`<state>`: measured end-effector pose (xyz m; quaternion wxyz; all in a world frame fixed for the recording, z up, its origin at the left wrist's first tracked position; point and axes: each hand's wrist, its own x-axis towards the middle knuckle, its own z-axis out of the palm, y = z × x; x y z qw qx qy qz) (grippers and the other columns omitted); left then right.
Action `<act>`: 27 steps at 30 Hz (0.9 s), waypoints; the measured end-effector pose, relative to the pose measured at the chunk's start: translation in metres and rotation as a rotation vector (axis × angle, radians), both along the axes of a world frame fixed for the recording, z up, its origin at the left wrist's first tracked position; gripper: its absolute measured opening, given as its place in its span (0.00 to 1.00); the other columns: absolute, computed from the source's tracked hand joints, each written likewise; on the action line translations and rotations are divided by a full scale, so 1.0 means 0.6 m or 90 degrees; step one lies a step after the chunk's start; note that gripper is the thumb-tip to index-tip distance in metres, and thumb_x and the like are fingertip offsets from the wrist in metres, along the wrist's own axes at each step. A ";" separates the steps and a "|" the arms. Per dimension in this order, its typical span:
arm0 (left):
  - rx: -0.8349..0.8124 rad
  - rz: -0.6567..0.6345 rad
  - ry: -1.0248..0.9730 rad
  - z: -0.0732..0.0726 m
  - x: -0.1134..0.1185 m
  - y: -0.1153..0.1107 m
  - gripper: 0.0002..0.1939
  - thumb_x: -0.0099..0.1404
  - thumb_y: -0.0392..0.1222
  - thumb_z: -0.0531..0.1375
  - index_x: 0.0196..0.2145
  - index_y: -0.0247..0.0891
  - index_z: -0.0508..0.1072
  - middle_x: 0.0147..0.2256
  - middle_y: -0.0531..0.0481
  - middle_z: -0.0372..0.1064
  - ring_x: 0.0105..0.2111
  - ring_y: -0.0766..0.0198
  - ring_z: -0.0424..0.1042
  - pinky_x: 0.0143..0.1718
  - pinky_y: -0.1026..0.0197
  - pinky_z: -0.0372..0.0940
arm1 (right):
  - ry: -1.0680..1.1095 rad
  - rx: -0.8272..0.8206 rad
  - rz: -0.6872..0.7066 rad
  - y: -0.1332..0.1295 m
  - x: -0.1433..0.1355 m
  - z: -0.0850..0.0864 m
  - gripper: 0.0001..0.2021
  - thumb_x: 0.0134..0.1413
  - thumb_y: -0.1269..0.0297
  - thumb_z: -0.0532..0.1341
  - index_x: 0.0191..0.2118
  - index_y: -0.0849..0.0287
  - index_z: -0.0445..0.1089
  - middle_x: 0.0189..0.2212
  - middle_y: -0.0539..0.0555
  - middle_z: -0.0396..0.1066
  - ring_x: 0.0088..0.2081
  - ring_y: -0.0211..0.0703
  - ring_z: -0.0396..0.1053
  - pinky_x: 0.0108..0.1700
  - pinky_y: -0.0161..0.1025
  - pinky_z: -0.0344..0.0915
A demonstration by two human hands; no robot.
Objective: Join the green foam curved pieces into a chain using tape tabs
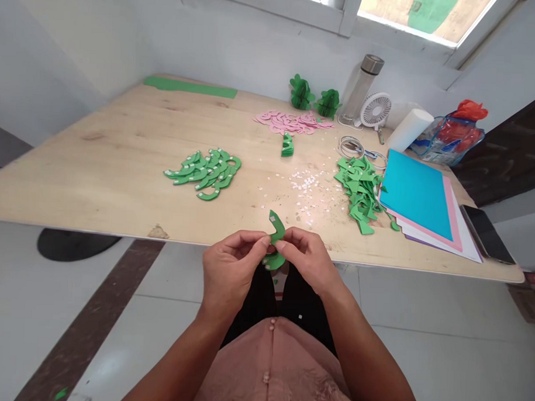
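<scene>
A curved green paper cut-out (277, 226) with small white squares on it is held at the table's front edge. My left hand (233, 263) pinches it from the left, thumb and fingertips together. From the other side my right hand (308, 259) grips the same piece, its thumb near the middle. Part of the cut-out is hidden behind the fingers. Left of centre lies a pile of similar curved green cut-outs (207, 170) bearing white squares. A small folded green piece (287, 145) stands farther back, and tiny white paper bits (306, 183) are scattered in front of it.
Green scraps (360, 189) lie to the right, beside coloured sheets (419, 194) and a phone (487, 233). Pink cut-outs (292, 122), two green paper ornaments (301, 93), a bottle (361, 92), a small fan (376, 109) and scissors (374, 155) sit at the back.
</scene>
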<state>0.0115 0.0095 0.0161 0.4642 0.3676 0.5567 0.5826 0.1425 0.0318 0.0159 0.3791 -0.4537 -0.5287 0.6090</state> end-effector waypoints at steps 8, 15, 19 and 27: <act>-0.053 -0.040 -0.085 0.003 -0.005 0.007 0.04 0.48 0.37 0.67 0.23 0.36 0.76 0.20 0.52 0.72 0.22 0.66 0.71 0.30 0.63 0.67 | -0.006 0.005 -0.009 -0.001 0.000 -0.003 0.07 0.50 0.63 0.59 0.27 0.61 0.68 0.23 0.48 0.66 0.26 0.35 0.62 0.31 0.34 0.58; -0.115 -0.069 -0.198 0.007 -0.008 0.014 0.04 0.46 0.36 0.67 0.20 0.35 0.75 0.18 0.51 0.71 0.20 0.66 0.69 0.28 0.63 0.65 | 0.003 0.028 -0.024 -0.009 -0.001 -0.005 0.08 0.51 0.62 0.59 0.28 0.60 0.70 0.23 0.48 0.68 0.27 0.36 0.64 0.31 0.34 0.60; -0.128 -0.087 -0.235 0.006 -0.009 0.016 0.04 0.46 0.36 0.67 0.20 0.34 0.75 0.17 0.51 0.70 0.20 0.67 0.69 0.28 0.64 0.64 | -0.032 0.061 -0.035 -0.011 -0.002 0.000 0.08 0.52 0.63 0.58 0.26 0.60 0.69 0.22 0.48 0.66 0.26 0.35 0.62 0.30 0.33 0.59; -0.128 -0.073 -0.228 0.006 -0.008 0.016 0.05 0.47 0.36 0.67 0.20 0.34 0.74 0.17 0.51 0.70 0.21 0.67 0.68 0.28 0.64 0.63 | 0.010 0.042 -0.047 -0.016 -0.003 0.007 0.09 0.52 0.61 0.58 0.26 0.60 0.69 0.23 0.48 0.67 0.27 0.36 0.63 0.31 0.33 0.60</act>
